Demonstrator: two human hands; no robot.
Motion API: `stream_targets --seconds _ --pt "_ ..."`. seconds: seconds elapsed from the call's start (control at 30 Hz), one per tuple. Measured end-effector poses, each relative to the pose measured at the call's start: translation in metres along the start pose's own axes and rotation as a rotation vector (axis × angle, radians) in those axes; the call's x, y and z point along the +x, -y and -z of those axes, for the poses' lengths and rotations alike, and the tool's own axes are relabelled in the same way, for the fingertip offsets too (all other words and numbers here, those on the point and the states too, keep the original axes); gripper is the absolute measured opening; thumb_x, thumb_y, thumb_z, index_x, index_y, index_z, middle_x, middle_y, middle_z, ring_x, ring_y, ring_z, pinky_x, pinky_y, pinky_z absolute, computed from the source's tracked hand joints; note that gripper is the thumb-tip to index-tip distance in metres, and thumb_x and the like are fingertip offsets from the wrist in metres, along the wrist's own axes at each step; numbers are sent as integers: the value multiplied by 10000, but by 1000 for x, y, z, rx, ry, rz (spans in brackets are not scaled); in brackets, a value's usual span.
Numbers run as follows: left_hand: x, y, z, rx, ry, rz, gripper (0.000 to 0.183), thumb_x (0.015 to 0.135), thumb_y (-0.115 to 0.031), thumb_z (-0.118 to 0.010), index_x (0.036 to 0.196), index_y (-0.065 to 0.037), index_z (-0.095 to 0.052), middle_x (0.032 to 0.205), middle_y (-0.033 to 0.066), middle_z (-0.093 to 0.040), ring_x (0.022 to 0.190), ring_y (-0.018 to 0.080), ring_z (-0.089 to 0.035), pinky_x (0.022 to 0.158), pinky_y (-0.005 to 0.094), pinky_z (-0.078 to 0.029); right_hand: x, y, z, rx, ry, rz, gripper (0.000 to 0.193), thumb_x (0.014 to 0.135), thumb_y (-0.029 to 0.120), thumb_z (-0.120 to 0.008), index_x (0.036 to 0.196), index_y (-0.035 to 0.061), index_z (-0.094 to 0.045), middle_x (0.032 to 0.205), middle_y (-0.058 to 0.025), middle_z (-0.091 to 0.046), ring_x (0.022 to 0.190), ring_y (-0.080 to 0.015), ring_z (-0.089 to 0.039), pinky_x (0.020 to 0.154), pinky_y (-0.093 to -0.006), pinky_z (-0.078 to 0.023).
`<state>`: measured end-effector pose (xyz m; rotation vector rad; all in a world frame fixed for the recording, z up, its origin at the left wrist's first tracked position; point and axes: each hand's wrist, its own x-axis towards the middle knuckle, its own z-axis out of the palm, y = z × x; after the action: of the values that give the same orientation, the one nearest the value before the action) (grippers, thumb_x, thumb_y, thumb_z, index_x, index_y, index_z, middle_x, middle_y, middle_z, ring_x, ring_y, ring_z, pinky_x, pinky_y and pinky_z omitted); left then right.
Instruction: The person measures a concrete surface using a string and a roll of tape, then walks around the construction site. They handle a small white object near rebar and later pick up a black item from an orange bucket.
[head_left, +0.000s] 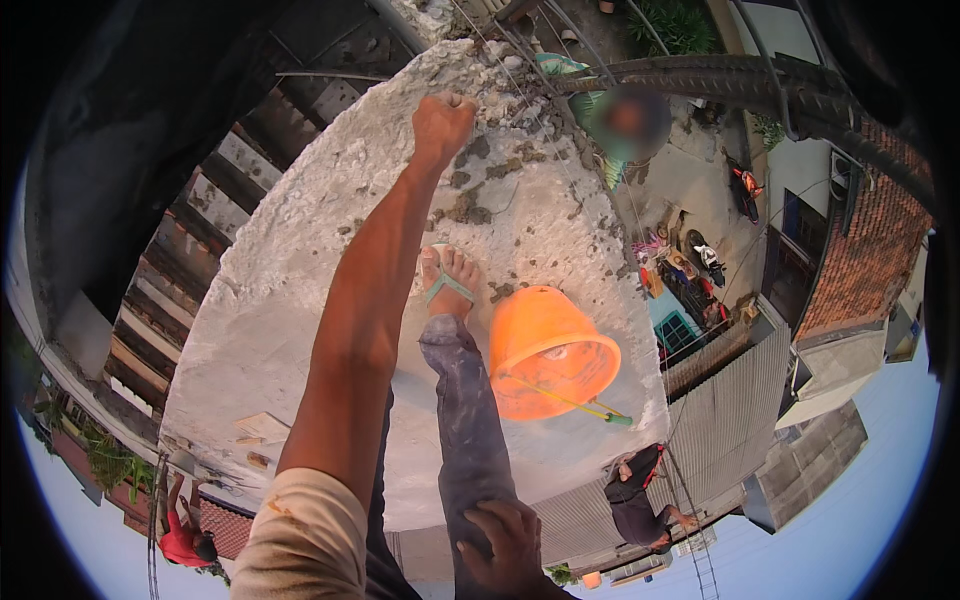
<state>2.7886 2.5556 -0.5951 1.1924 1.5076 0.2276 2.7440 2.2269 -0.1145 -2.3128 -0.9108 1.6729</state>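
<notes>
A: Place type, quick?
B: Outdoors, building site by the look. Rough pale slab [270, 290] up high, rubble [480, 70] at the far end, orange bucket [530, 325] on it.
A: Why not plain rooftop?
B: Exposed beams [240, 158] left, loose grey crumbs [466, 205] scattered about.
A: Surroundings?
B: Built-up neighbourhood. Right side: tiled roof [868, 240], corrugated roofing [730, 375], motorbike [707, 257] parked down below. Open sky [860, 490] near right.
</notes>
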Motion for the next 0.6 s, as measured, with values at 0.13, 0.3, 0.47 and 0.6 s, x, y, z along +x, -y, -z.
stream_targets --seconds 0.13,0.3,0.47,0.6 --pt "0 14 12 -32 7 11 275 873 -289 -740 814 -20 -734 707 48 -676 649 126 -594 616 324 -471 -1 2 -2 -17 -1 2 504 785 194 -766 1259 61 -661 1301 -180 -598 1200 -434 -535 1037 -552 -415" --pt "-23 41 62 3 -8 124 286 848 -304 -726 797 -22 -710 711 78 -678 661 187 -616 669 366 -499 -6 -5 -11 -70 -6 35 520 760 194 -789 1252 82 -663 1283 -140 -595 1195 -388 -540 1004 -520 -405" --pt "-44 63 94 88 -46 63 278 830 -296 -714 822 -19 -724 720 109 -707 673 210 -663 696 381 -528 -13 -25 -19 -111 18 68 547 739 181 -827 1253 114 -654 1285 -93 -585 1180 -339 -522 991 -479 -400" --pt "-83 84 121 59 -80 167 276 835 -291 -713 823 -16 -732 714 115 -714 671 214 -679 682 374 -535 -15 -24 -15 -130 27 105 511 769 191 -806 1249 104 -653 1295 -104 -571 1195 -356 -508 1004 -493 -396"
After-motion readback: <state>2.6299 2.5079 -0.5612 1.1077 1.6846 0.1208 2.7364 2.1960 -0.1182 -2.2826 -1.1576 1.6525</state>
